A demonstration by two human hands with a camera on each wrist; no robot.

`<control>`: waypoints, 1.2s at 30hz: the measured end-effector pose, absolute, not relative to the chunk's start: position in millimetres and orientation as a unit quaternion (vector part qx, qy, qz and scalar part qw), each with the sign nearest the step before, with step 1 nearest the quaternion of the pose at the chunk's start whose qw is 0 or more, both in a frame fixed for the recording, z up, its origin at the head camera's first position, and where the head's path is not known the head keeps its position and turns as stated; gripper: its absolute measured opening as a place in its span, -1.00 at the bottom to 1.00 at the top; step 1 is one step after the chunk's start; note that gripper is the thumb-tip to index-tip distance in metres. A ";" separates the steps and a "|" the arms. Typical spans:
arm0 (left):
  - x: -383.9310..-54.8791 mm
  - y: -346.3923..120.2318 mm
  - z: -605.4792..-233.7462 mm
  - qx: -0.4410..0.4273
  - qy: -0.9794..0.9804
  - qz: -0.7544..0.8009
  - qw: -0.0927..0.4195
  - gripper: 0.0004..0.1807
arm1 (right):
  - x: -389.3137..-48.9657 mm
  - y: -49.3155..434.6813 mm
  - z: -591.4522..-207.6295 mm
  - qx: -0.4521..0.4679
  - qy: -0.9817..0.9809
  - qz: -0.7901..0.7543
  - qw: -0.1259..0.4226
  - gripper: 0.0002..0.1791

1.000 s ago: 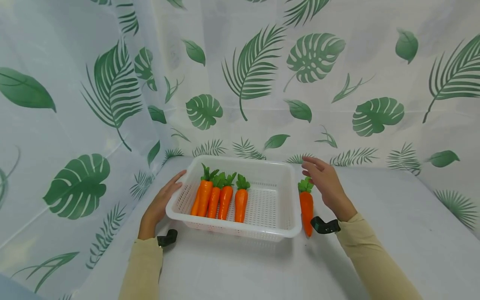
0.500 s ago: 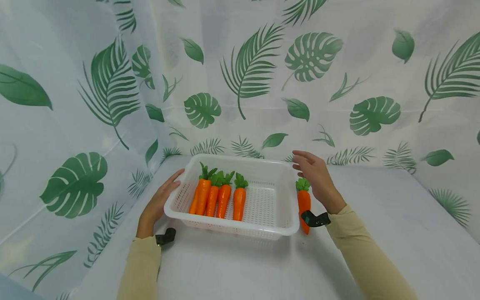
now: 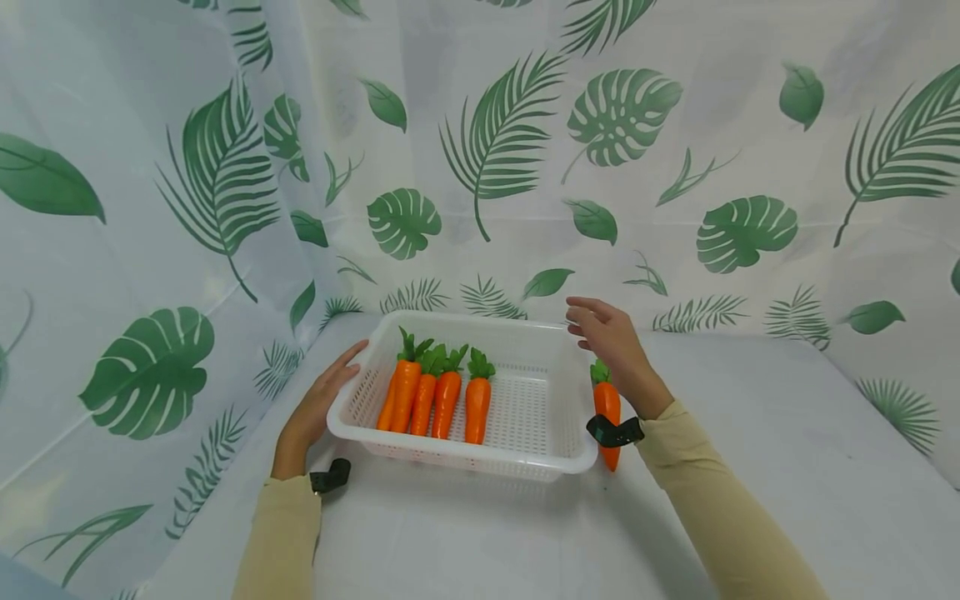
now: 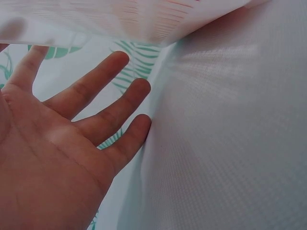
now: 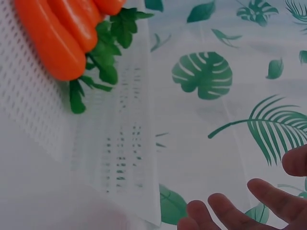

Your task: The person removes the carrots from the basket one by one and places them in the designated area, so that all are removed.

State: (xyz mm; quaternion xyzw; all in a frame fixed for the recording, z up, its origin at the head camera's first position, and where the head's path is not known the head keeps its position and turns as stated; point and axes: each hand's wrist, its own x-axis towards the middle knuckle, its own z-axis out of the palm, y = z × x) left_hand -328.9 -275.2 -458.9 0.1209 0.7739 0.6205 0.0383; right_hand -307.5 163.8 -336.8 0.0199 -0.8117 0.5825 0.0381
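Observation:
A white perforated plastic basket [image 3: 517, 348] holds several orange carrots [image 3: 447, 402] with green tops, lying side by side in its left half. Beside the basket's left wall is my left hand [image 3: 318, 410], fingertips near the rim; in the left wrist view that hand [image 4: 62, 148] has its fingers spread below the basket's underside. My right hand [image 3: 617, 346] hovers at the back right corner, fingers extended and holding nothing. One more carrot [image 3: 607, 404] lies outside along the basket's right wall, partly hidden by the right wrist and its camera.
The basket stands on a white-covered table [image 3: 450, 533]. A white curtain [image 3: 517, 250] with green leaf print rises behind it, and another leaf-printed sheet [image 3: 135, 267] closes off the left side. Dark cameras are strapped to both wrists.
My right hand has moved left, from above the loose carrot to the basket's back right corner. The left hand, the basket and the carrots stay in place.

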 end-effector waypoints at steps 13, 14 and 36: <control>-328.0 -274.6 -460.7 0.111 0.775 0.620 0.040 -0.34 | -320.1 144.2 -342.4 0.024 -0.798 0.602 0.013 -0.42; -327.7 -274.7 -460.3 0.110 0.775 0.621 0.040 -0.34 | -321.7 141.7 -342.8 0.024 -0.795 0.606 0.013 -0.42; -327.5 -273.4 -458.4 0.117 0.776 0.618 0.034 -0.33 | -339.8 116.0 -354.9 0.009 -0.795 0.606 -0.017 -0.46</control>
